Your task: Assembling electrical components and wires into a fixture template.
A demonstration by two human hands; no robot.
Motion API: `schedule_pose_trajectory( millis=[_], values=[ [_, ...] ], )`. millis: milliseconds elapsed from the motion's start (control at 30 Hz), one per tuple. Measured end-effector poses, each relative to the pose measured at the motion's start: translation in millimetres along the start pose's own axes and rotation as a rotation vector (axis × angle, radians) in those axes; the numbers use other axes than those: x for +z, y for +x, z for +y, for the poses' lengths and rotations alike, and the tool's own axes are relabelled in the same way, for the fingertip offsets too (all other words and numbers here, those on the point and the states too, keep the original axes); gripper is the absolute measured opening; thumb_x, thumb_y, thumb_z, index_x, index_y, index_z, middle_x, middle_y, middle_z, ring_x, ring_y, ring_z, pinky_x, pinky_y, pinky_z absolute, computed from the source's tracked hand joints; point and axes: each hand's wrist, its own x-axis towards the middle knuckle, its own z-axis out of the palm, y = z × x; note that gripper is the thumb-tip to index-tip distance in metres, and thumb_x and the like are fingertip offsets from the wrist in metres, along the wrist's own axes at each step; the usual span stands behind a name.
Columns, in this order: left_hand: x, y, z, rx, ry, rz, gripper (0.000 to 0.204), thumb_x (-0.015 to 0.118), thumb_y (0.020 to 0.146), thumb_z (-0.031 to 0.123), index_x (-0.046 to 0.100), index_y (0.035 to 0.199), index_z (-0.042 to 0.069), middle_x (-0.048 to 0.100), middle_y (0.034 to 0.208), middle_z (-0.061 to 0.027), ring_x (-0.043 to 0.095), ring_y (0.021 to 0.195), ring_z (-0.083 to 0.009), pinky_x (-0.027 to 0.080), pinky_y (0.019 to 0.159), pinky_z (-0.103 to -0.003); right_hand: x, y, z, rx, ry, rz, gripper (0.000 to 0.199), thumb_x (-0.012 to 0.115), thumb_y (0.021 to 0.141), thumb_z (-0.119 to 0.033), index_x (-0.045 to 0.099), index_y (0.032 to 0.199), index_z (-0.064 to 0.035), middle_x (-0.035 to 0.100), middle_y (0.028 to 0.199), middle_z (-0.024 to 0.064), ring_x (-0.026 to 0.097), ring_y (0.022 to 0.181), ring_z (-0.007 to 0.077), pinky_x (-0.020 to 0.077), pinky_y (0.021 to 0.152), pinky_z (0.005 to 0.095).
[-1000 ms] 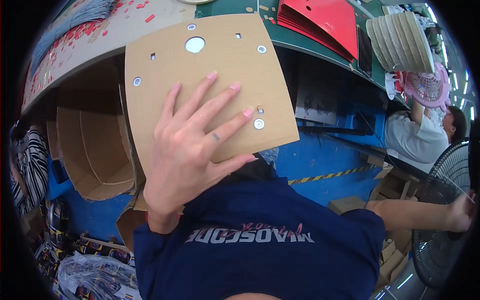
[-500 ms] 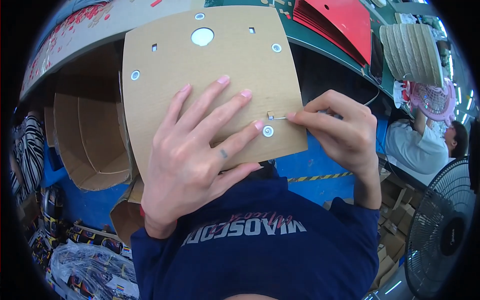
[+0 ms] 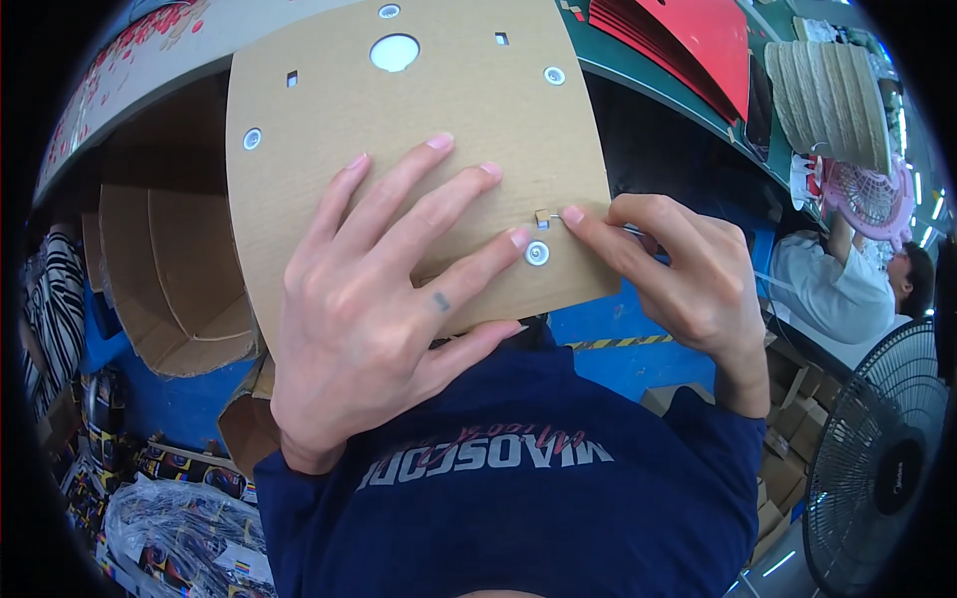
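The left hand (image 3: 384, 319) lies spread flat, gripping nothing, pinning the brown square cardboard panel (image 3: 399, 189) steady against the lap, so the right hand (image 3: 688, 284) beside its fingertips can pinch a thin metal pin (image 3: 598, 225) at a small slot (image 3: 543, 216).

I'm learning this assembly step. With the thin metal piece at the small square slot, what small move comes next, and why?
Probably push the thin metal piece on into the square slot: the right hand pinches it at the slot's edge, while the left hand presses the cardboard panel flat.

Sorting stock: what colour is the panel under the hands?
Plain brown cardboard panel, clearest in the head view.
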Motion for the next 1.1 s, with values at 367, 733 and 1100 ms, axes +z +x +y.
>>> schedule_pose_trajectory(
  millis=[367, 733, 1100],
  values=[
    [-1.8, 5.5, -4.5, 0.025, -0.036, 0.012, 0.058, 0.087, 0.064, 0.037, 0.076, 0.12, 0.026, 0.065, 0.136, -0.0076, 0.055, 0.133, -0.0367, 0.043, 0.109, -0.059, -20.3, 19.1, 8.8, -0.154, -0.115, -0.14, 0.048, 0.071, 0.073, -0.005, 0.074, 0.12, -0.0051, 0.059, 0.087, 0.0054, 0.059, 0.064, 0.0144, 0.0494, 0.052, 0.0288],
    [-3.7, 3.4, -3.8, 0.017, -0.035, -0.022, 0.058, 0.088, 0.063, 0.036, 0.077, 0.119, 0.025, 0.064, 0.137, -0.0081, 0.055, 0.134, -0.0371, 0.042, 0.109, -0.058, -17.3, 16.4, 17.5, -0.127, 0.017, -0.195, 0.055, 0.071, 0.071, -0.01, 0.071, 0.126, -0.0089, 0.056, 0.089, 0.0034, 0.058, 0.066, 0.0136, 0.0507, 0.053, 0.0287],
    [-5.6, 9.7, -3.8, 0.008, -0.024, -0.032, 0.057, 0.088, 0.062, 0.036, 0.077, 0.117, 0.025, 0.064, 0.137, -0.008, 0.054, 0.134, -0.0371, 0.042, 0.108, -0.059, -20.2, 19.6, 2.0, -0.088, -0.008, -0.283, 0.054, 0.071, 0.071, -0.013, 0.069, 0.122, 0.0031, 0.052, 0.086, 0.0052, 0.057, 0.064, 0.0123, 0.0513, 0.05, 0.0276]
  ],
)
